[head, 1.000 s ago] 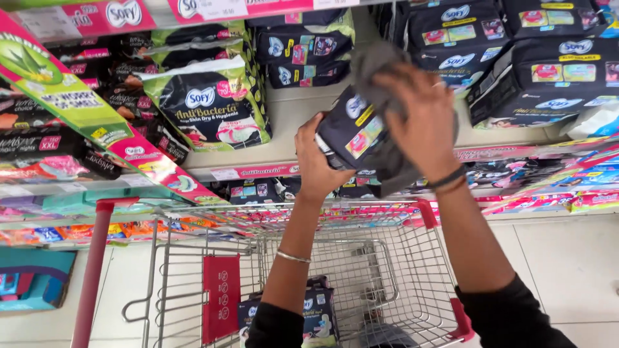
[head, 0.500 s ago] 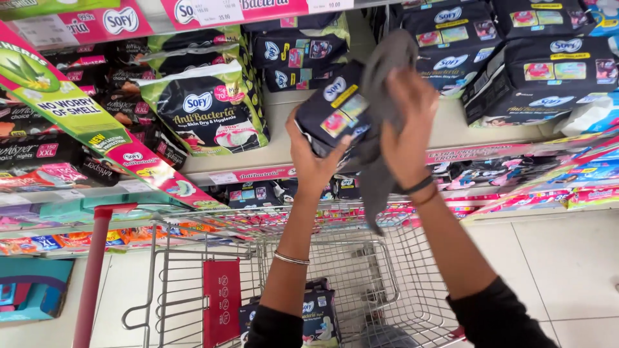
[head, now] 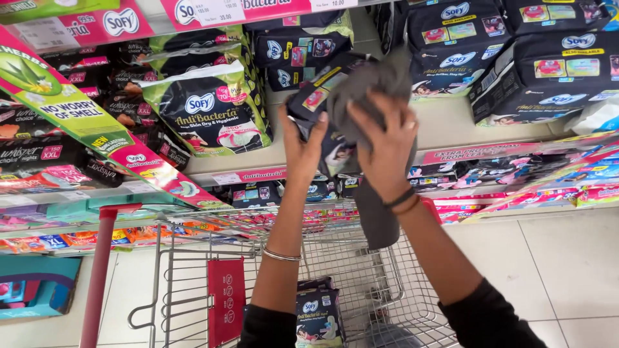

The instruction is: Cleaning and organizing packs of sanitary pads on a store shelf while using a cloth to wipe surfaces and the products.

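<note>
Both hands raised in front of the shelf [head: 451, 132], over the wire trolley [head: 361, 283]. Left hand [head: 303, 138] closed around the lower left edge of a dark soft pack [head: 322, 96], fingers wrapped behind it; grip firm on the pack. Right hand [head: 387, 142] pressed flat on a grey cloth [head: 377, 84], grip holding the cloth against the pack's front, its tail hanging down past the wrist toward the trolley. Pack held tilted, just before the middle shelf, level with the stacked dark packs [head: 548, 64] to the right. Another dark pack [head: 319, 316] standing in the trolley below, beside the red flap [head: 225, 303]. Green and pink slanted sign [head: 84, 122] at left.
</note>
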